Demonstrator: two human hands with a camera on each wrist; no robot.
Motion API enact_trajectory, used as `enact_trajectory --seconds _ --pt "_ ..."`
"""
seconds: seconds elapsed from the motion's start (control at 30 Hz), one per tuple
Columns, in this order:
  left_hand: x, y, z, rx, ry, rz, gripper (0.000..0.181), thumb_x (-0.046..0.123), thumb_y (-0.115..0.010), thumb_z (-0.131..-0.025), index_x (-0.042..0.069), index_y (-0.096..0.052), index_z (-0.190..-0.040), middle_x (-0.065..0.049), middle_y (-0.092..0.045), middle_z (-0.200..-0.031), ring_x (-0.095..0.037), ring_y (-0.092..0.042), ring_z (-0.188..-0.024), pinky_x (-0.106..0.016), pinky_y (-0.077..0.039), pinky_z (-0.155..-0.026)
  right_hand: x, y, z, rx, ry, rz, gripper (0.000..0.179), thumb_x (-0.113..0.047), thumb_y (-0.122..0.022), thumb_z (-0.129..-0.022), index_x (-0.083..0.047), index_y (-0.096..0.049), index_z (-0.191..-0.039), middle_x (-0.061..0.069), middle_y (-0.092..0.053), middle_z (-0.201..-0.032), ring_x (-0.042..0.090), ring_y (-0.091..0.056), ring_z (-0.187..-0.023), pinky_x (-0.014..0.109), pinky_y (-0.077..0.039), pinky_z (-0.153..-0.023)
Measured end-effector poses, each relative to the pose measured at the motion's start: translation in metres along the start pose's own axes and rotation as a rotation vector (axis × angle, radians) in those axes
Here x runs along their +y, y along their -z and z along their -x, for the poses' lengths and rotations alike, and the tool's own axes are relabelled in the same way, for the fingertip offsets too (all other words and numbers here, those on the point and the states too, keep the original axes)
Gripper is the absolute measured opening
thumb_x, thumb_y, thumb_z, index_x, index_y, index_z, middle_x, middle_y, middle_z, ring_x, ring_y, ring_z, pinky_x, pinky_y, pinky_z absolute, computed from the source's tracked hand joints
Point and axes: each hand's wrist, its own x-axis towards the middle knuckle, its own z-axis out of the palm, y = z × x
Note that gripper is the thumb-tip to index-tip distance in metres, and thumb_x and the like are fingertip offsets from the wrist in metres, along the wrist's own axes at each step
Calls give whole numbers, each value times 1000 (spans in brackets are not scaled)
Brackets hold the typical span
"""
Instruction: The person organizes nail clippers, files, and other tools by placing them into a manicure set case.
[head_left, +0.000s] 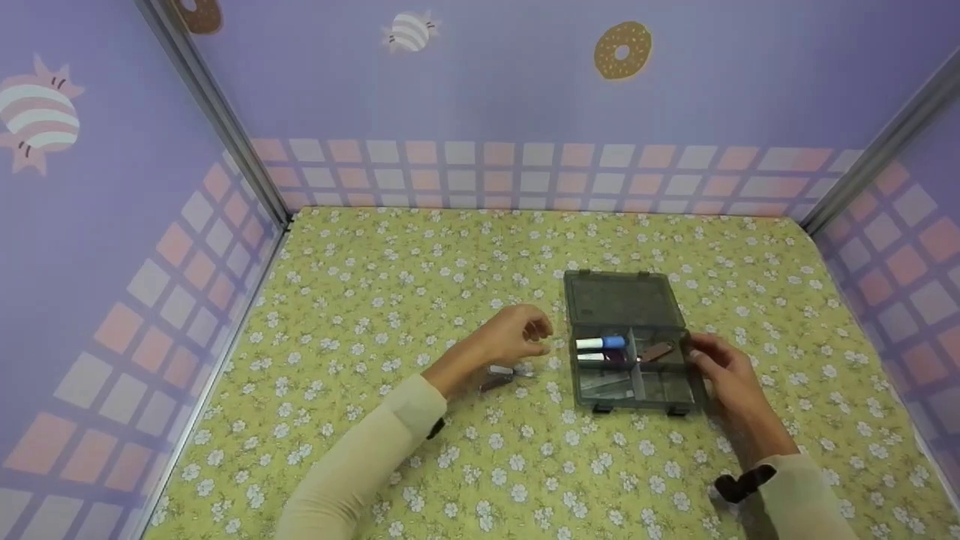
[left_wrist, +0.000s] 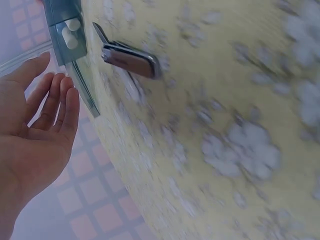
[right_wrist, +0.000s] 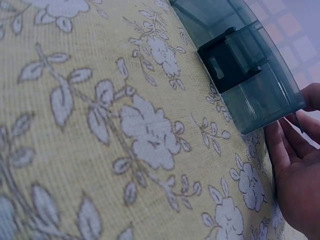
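A translucent dark-green compartment box (head_left: 606, 405) lies on the cloth with its lid (head_left: 626, 298) swung open to the back. My right hand (head_left: 733, 379) grips its right wall, thumb over the rim and fingers along the outside. In the left compartments lie a small blue bottle (head_left: 613, 342) with a white cap and a dark purple one (head_left: 616, 358); a brown piece (head_left: 655, 352) lies at the right. Left of the box, my left hand (head_left: 514, 334) hovers with loosely bent fingers, holding nothing. Below it lies a small metal folding tool (left_wrist: 131, 62) with a brown side.
Yellow-green floral cloth (head_left: 390, 300) covers the table. Purple walls with pink and white checks (head_left: 480, 172) close off the back and both sides. Clear flat pieces (head_left: 609, 388) lie in the box's front left compartment.
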Motion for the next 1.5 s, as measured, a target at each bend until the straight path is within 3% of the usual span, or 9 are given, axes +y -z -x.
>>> enact_trajectory --seconds 0.33,0.67,0.93,1.2,1.5 --pt "-22 19 37 25 -6 22 23 12 -74 -101 0 -73 -121 -11 -70 -113 -18 -67 -98 -33 -58 -86 -1 1 1 3 -22 -6 48 -23 -54 -113 5 -50 -152 25 -54 -146 12 -61 -118 21 -55 -91" --pt "-29 15 63 17 31 8 19 18 -78 -100 4 -76 -112 1 -72 -100 -11 -69 -90 -26 -59 -80 -2 -2 -1 15 -39 -22 47 -22 -54 -113 5 -50 -151 23 -54 -146 12 -60 -119 21 -55 -91" --pt "-29 9 68 -14 -24 -11 20 15 -81 -96 1 -78 -110 -6 -75 -98 -13 -72 -86 -25 -60 -76 -1 1 0 2 -16 -20 45 -18 -55 -112 8 -50 -149 19 -58 -141 13 -62 -118 22 -56 -89" --pt "-27 1 70 -67 19 -90 20 16 -80 -98 4 -77 -113 -7 -73 -105 -11 -70 -90 -23 -58 -78 0 0 -1 1 3 1 45 -19 -55 -112 7 -51 -149 21 -58 -140 14 -63 -116 22 -57 -88" --pt "-26 -9 72 -44 6 -176 12 11 -73 -101 6 -76 -111 -4 -70 -105 -13 -68 -92 -25 -58 -80 0 0 -2 -2 19 -1 44 -21 -54 -113 7 -53 -147 25 -57 -140 15 -63 -116 23 -57 -89"
